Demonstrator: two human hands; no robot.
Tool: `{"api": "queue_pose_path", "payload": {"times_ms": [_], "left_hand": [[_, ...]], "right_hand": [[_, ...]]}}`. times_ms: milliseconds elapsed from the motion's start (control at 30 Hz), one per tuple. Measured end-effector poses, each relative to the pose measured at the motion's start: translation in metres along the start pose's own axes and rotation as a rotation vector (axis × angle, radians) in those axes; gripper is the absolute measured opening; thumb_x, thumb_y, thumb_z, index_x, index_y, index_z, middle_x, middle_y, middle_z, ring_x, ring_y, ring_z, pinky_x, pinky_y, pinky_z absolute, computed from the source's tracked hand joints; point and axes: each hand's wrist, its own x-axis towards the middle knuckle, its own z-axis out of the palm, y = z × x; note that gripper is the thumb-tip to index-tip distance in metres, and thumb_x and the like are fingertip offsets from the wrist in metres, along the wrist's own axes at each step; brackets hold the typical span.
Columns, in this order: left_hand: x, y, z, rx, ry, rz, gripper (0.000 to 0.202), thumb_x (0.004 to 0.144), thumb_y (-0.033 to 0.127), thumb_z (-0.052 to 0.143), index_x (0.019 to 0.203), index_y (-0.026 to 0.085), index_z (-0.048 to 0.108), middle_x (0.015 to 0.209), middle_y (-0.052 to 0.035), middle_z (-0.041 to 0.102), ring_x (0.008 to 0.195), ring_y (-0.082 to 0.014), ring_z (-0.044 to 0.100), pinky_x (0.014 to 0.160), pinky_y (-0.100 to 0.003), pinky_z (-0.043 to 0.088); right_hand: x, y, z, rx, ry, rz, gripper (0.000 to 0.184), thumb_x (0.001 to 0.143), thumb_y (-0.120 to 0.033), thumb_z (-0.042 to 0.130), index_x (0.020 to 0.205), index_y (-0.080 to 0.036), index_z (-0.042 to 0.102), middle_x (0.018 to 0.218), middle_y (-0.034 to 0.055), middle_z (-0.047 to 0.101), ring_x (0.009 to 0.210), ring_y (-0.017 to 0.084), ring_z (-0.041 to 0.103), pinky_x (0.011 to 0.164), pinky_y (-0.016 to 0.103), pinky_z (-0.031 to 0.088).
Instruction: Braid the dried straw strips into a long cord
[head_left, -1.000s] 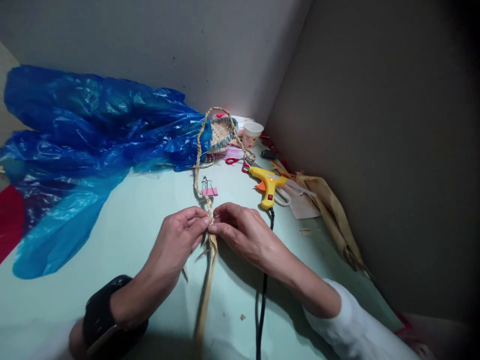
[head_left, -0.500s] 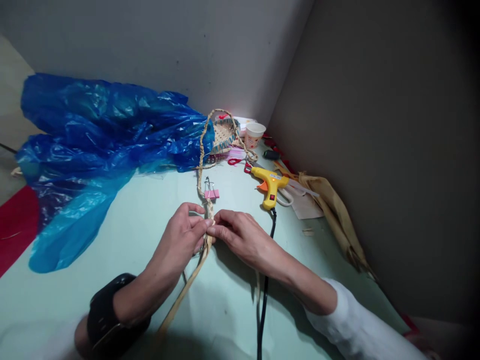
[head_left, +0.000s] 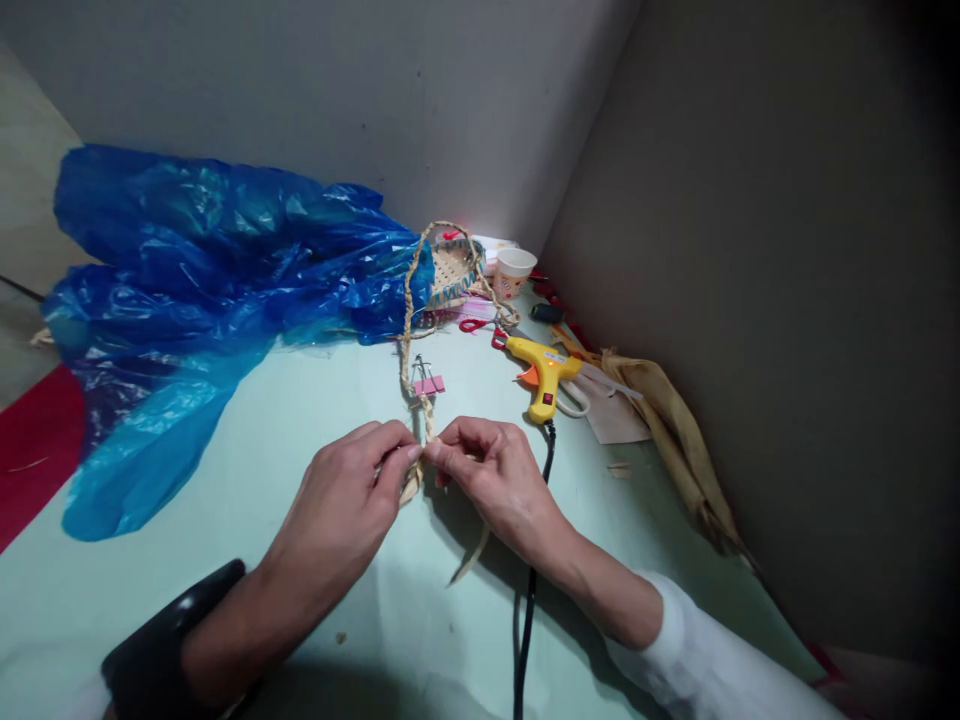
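Note:
A pale straw-coloured braid [head_left: 407, 300] loops over the table and runs down between my hands. A pink binder clip [head_left: 430, 385] sits on the braid just beyond my fingers. My left hand [head_left: 352, 490] pinches a strand at the braid's near end, thumb against the bent index finger. Close beside it, my right hand [head_left: 495, 480] pinches the braid as well, and the two sets of fingertips nearly touch. A loose strand [head_left: 472, 560] hangs below my right hand. The strand ends between the fingers are partly hidden.
Right of my hands lies a yellow glue gun [head_left: 546, 375] with its black cord [head_left: 531, 620] running toward me. A blue plastic bag [head_left: 240, 250] covers the left back. Behind stand a woven basket [head_left: 454, 270] and a paper cup [head_left: 515, 270]. Brown material [head_left: 667, 430] lies at right.
My hands have drawn slightly apart and shifted on the strands. The long strand that trailed toward me at lower left is out of sight; a loose end now hangs below my right hand.

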Motion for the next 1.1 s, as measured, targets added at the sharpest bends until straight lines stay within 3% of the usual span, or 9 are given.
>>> {"api": "queue_pose_path", "payload": {"times_ms": [200, 400, 667, 833, 900, 1000, 1067, 1100], "left_hand": [[-0.012, 0.006, 0.006, 0.011, 0.128, 0.092, 0.023, 0.089, 0.026, 0.048, 0.069, 0.02, 0.057, 0.062, 0.0036, 0.056, 0.054, -0.0119, 0.049, 0.057, -0.025, 0.037], [-0.019, 0.001, 0.024, 0.252, 0.397, 0.429, 0.019, 0.088, 0.013, 0.05, 0.074, 0.014, 0.063, 0.061, 0.0004, 0.056, 0.052, -0.0118, 0.053, 0.053, -0.024, 0.04], [-0.023, 0.006, 0.028, 0.726, 0.442, 0.679, 0.018, 0.082, 0.004, 0.051, 0.083, 0.006, 0.069, 0.065, -0.0099, 0.069, 0.051, -0.0186, 0.063, 0.046, -0.029, 0.042], [-0.027, 0.013, 0.035, 0.804, 0.486, 0.755, 0.029, 0.079, -0.003, 0.043, 0.085, 0.005, 0.07, 0.068, -0.0136, 0.071, 0.054, -0.0193, 0.063, 0.051, -0.028, 0.045], [-0.03, 0.015, 0.039, 0.791, 0.473, 0.756, 0.031, 0.078, -0.004, 0.042, 0.082, 0.008, 0.07, 0.064, -0.0118, 0.069, 0.054, -0.0196, 0.062, 0.053, -0.029, 0.044], [-0.032, 0.016, 0.036, 0.598, 0.357, 0.792, 0.022, 0.081, 0.004, 0.048, 0.074, 0.015, 0.066, 0.06, -0.0065, 0.065, 0.056, -0.0194, 0.059, 0.057, -0.031, 0.043], [-0.028, 0.015, 0.026, 0.403, 0.337, 0.723, 0.014, 0.084, 0.012, 0.053, 0.077, 0.019, 0.063, 0.067, -0.0049, 0.065, 0.063, -0.0197, 0.057, 0.064, -0.033, 0.043], [-0.023, 0.013, 0.02, 0.303, 0.366, 0.626, 0.011, 0.085, 0.014, 0.052, 0.083, 0.019, 0.062, 0.073, -0.0056, 0.066, 0.069, -0.0203, 0.057, 0.068, -0.034, 0.043]], "right_hand": [[0.0, 0.001, 0.004, 0.096, 0.01, -0.001, 0.021, 0.082, -0.025, 0.056, 0.066, -0.013, 0.064, 0.057, -0.0014, 0.057, 0.049, 0.007, 0.042, 0.049, 0.021, 0.032], [0.001, 0.005, 0.002, 0.228, -0.073, 0.021, 0.023, 0.083, -0.028, 0.056, 0.067, -0.013, 0.066, 0.051, -0.0035, 0.049, 0.047, 0.007, 0.037, 0.046, 0.02, 0.028], [0.0, 0.004, -0.001, 0.365, -0.128, 0.107, 0.021, 0.081, -0.028, 0.059, 0.072, -0.013, 0.07, 0.054, -0.0034, 0.049, 0.05, 0.007, 0.035, 0.048, 0.021, 0.028], [0.001, 0.002, -0.001, 0.469, -0.137, 0.166, 0.017, 0.076, -0.026, 0.062, 0.073, -0.011, 0.07, 0.068, 0.0026, 0.063, 0.064, 0.011, 0.052, 0.065, 0.024, 0.042], [0.001, 0.002, -0.002, 0.481, -0.149, 0.18, 0.017, 0.076, -0.025, 0.062, 0.07, -0.011, 0.068, 0.068, 0.003, 0.063, 0.063, 0.011, 0.052, 0.065, 0.024, 0.042], [0.002, 0.003, -0.005, 0.453, -0.154, 0.175, 0.019, 0.077, -0.027, 0.061, 0.066, -0.012, 0.063, 0.062, 0.0001, 0.058, 0.053, 0.008, 0.043, 0.053, 0.021, 0.034], [0.003, 0.004, -0.007, 0.428, -0.153, 0.148, 0.021, 0.077, -0.029, 0.062, 0.064, -0.012, 0.062, 0.057, -0.0023, 0.052, 0.049, 0.006, 0.036, 0.048, 0.02, 0.027], [0.004, 0.006, -0.008, 0.416, -0.152, 0.134, 0.022, 0.077, -0.029, 0.062, 0.063, -0.012, 0.062, 0.053, -0.0035, 0.049, 0.048, 0.006, 0.033, 0.047, 0.02, 0.024]]}}
